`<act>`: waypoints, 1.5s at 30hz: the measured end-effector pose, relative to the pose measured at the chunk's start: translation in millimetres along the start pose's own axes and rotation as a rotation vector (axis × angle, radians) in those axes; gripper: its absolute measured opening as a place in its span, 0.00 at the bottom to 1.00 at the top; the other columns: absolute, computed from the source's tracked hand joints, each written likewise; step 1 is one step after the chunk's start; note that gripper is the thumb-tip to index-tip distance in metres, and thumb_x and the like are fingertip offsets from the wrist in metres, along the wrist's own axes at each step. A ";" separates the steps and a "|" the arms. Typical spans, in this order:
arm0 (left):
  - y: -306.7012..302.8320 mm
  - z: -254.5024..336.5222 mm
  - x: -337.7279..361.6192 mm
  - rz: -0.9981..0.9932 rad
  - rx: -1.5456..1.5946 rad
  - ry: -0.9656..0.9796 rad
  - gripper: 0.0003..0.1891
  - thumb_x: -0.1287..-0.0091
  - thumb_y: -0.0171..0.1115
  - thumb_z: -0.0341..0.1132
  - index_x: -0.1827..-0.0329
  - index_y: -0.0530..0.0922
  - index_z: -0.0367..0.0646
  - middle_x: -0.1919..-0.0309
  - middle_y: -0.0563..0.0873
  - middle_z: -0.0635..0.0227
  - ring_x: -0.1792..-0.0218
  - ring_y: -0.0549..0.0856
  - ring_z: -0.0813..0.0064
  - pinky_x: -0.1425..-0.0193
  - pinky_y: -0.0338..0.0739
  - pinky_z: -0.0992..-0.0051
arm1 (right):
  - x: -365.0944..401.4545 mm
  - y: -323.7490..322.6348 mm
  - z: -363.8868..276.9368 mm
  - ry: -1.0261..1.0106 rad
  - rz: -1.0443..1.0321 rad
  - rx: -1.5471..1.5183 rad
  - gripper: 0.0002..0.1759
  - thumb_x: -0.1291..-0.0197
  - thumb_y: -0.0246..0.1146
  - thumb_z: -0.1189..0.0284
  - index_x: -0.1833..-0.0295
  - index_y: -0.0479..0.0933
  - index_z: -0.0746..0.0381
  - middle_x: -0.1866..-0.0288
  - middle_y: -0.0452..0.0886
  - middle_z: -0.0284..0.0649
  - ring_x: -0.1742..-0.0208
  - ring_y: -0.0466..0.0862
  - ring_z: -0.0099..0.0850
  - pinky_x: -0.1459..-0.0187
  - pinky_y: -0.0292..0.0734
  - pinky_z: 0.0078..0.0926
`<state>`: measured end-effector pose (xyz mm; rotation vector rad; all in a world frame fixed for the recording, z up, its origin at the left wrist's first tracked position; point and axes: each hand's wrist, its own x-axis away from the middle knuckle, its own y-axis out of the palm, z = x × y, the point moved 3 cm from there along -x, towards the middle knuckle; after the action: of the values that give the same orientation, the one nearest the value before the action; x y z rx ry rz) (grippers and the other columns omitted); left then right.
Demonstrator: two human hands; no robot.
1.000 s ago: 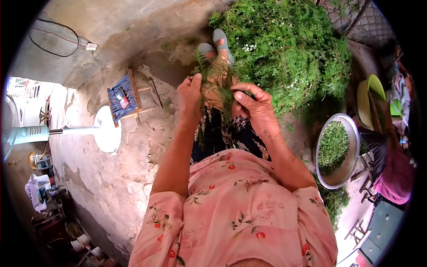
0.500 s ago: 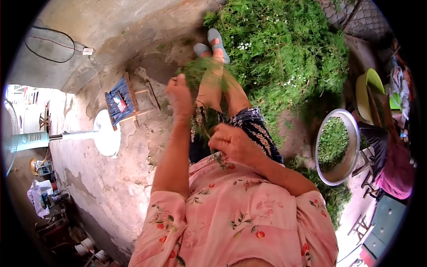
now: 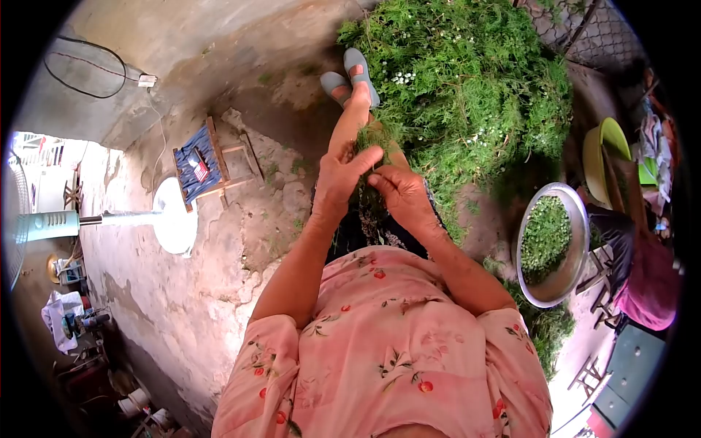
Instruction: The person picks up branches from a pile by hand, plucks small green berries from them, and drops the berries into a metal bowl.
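Near the centre my left hand point(image 3: 343, 175) is closed on a feathery green sprig point(image 3: 374, 139), which spreads out beyond its fingers over my legs. Close on its right, my right hand point(image 3: 403, 191) has its thumb and fingertips pinched at the sprig's stem. A small gap separates the two hands. Beyond them and to the right lies a big heap of green plants point(image 3: 467, 87) with small white flowers. A metal basin point(image 3: 578, 270) at the right holds picked greens point(image 3: 544, 237).
At the left are a small folding stool point(image 3: 197, 166) with a blue seat and a standing fan point(image 3: 51, 230). A yellow-green basin point(image 3: 595, 164) leans at the right, near a dark red cloth point(image 3: 650, 292). A cable point(image 3: 120, 80) hangs on the wall.
My left hand has come back from the far left towards the middle with the sprig. My right hand has moved a little forward and right, and the two hands are now closer.
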<state>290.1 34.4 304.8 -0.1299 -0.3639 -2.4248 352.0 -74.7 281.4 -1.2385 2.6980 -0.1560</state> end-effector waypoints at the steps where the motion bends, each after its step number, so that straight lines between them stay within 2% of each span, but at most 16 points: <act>1: -1.8 -4.6 -1.9 -0.001 -0.001 0.000 0.11 0.39 0.60 0.33 0.57 0.76 0.36 0.65 0.81 0.70 0.64 0.78 0.82 0.59 0.72 0.79 | -0.6 2.1 -1.6 -0.091 -0.006 0.083 0.07 0.43 0.62 0.73 0.64 0.76 0.67 0.73 0.77 0.46 0.74 0.77 0.35 0.69 0.71 0.29; 7: -5.5 -9.8 -3.9 0.031 -0.042 0.022 0.10 0.42 0.60 0.28 0.58 0.75 0.37 0.67 0.81 0.69 0.68 0.79 0.81 0.64 0.73 0.81 | -1.5 9.8 7.4 -0.059 -0.015 0.146 0.07 0.43 0.61 0.72 0.67 0.75 0.67 0.73 0.77 0.49 0.71 0.78 0.44 0.68 0.72 0.33; 13: -13.6 -22.9 -11.5 0.077 0.340 -0.350 0.09 0.42 0.60 0.28 0.58 0.75 0.41 0.69 0.81 0.68 0.75 0.75 0.79 0.71 0.71 0.79 | 1.2 14.6 8.8 -0.017 -0.006 0.084 0.09 0.41 0.59 0.71 0.69 0.75 0.66 0.76 0.75 0.47 0.74 0.75 0.40 0.71 0.69 0.32; 15: -6.5 -18.0 -10.4 0.243 0.222 -0.184 0.10 0.42 0.62 0.29 0.58 0.75 0.41 0.67 0.81 0.69 0.73 0.75 0.78 0.71 0.71 0.79 | 3.2 16.7 4.3 -0.047 0.025 0.127 0.09 0.40 0.59 0.72 0.70 0.74 0.67 0.80 0.72 0.44 0.79 0.71 0.33 0.73 0.67 0.29; 17: -9.1 -17.5 -13.5 0.294 0.251 -0.211 0.11 0.43 0.63 0.29 0.58 0.75 0.42 0.67 0.81 0.69 0.73 0.75 0.78 0.71 0.71 0.79 | 7.2 17.7 -11.5 -0.170 0.027 0.183 0.11 0.43 0.60 0.72 0.75 0.70 0.66 0.78 0.73 0.49 0.74 0.74 0.49 0.72 0.68 0.39; 22: -2.1 -16.3 -11.7 0.365 0.295 -0.235 0.12 0.45 0.65 0.27 0.57 0.75 0.41 0.66 0.81 0.70 0.72 0.75 0.78 0.71 0.71 0.79 | 12.2 12.3 -28.2 -0.162 0.005 0.188 0.13 0.44 0.60 0.73 0.76 0.67 0.66 0.79 0.70 0.49 0.75 0.72 0.49 0.74 0.65 0.40; 28: 22.5 -19.7 -13.8 0.181 0.442 -0.201 0.19 0.42 0.58 0.20 0.46 0.71 0.40 0.57 0.79 0.70 0.64 0.78 0.81 0.65 0.73 0.81 | 21.2 -6.0 -38.3 -0.191 0.051 0.245 0.13 0.44 0.60 0.74 0.77 0.66 0.67 0.80 0.69 0.49 0.77 0.71 0.50 0.76 0.65 0.40; 31: 40.2 -32.4 -16.2 0.098 0.477 -0.173 0.19 0.42 0.58 0.20 0.47 0.72 0.40 0.57 0.77 0.72 0.64 0.78 0.80 0.65 0.74 0.80 | 30.1 -21.9 -37.4 -0.127 0.094 0.276 0.12 0.42 0.59 0.75 0.76 0.68 0.67 0.82 0.67 0.45 0.81 0.66 0.38 0.77 0.63 0.31; 33: 53.2 -39.2 -18.8 0.041 0.404 -0.181 0.19 0.42 0.57 0.19 0.47 0.71 0.39 0.57 0.76 0.72 0.66 0.77 0.80 0.67 0.73 0.81 | 35.6 -35.4 -40.7 -0.088 0.107 0.314 0.14 0.44 0.61 0.74 0.77 0.66 0.67 0.80 0.69 0.51 0.78 0.70 0.50 0.76 0.64 0.39; 34: 55.9 -5.5 -9.8 0.040 0.170 0.072 0.16 0.41 0.56 0.20 0.49 0.72 0.36 0.62 0.77 0.72 0.69 0.76 0.81 0.70 0.70 0.81 | 40.6 -42.5 -49.2 -0.043 0.089 0.380 0.13 0.42 0.59 0.73 0.77 0.68 0.65 0.80 0.71 0.49 0.79 0.71 0.47 0.78 0.65 0.36; 35: 34.5 -35.2 -31.2 0.132 0.299 -0.053 0.14 0.41 0.57 0.22 0.51 0.74 0.38 0.71 0.74 0.75 0.73 0.73 0.84 0.75 0.66 0.82 | 44.4 -50.5 -53.5 -0.039 0.096 0.389 0.13 0.42 0.59 0.73 0.77 0.68 0.65 0.80 0.71 0.49 0.79 0.71 0.47 0.78 0.65 0.36; 37: -2.0 -63.8 -61.0 0.353 0.364 -0.357 0.14 0.39 0.58 0.26 0.49 0.75 0.41 0.81 0.71 0.79 0.80 0.68 0.88 0.80 0.61 0.83 | 53.5 -73.9 -61.2 -0.085 0.215 0.453 0.10 0.41 0.58 0.73 0.75 0.73 0.63 0.79 0.74 0.43 0.78 0.73 0.36 0.77 0.67 0.31; 40: 17.8 -14.0 -30.1 0.229 0.220 -0.276 0.14 0.37 0.59 0.33 0.49 0.75 0.44 0.78 0.72 0.78 0.77 0.69 0.87 0.79 0.62 0.81 | 60.8 -121.2 -49.3 -0.130 0.531 0.339 0.11 0.38 0.57 0.69 0.71 0.77 0.62 0.76 0.77 0.35 0.78 0.74 0.23 0.77 0.68 0.23; 42: 14.1 -15.5 -36.3 0.137 0.180 -0.150 0.18 0.35 0.58 0.43 0.47 0.74 0.44 0.71 0.74 0.76 0.74 0.68 0.85 0.74 0.62 0.82 | 68.5 -172.5 -44.3 0.072 0.653 0.635 0.14 0.36 0.56 0.63 0.65 0.79 0.62 0.76 0.77 0.34 0.78 0.71 0.20 0.78 0.67 0.20; 44: -2.0 -19.9 -31.8 0.057 0.224 -0.237 0.19 0.34 0.55 0.46 0.46 0.73 0.43 0.70 0.73 0.77 0.74 0.67 0.85 0.73 0.61 0.83 | 80.0 -219.8 -30.1 -0.156 0.902 0.788 0.10 0.37 0.57 0.66 0.58 0.80 0.61 0.77 0.77 0.30 0.77 0.69 0.15 0.80 0.61 0.17; 45: -2.9 -22.5 -28.5 -0.019 0.281 -0.315 0.21 0.33 0.53 0.49 0.46 0.73 0.43 0.69 0.73 0.77 0.75 0.66 0.85 0.72 0.60 0.84 | 91.2 -243.8 -28.8 0.061 0.976 0.698 0.09 0.38 0.58 0.70 0.56 0.79 0.62 0.76 0.78 0.32 0.76 0.71 0.16 0.78 0.63 0.16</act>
<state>310.2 47.4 277.3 -0.3862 -0.8458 -2.3436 468.8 -301.8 339.8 0.2841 2.5719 -0.8744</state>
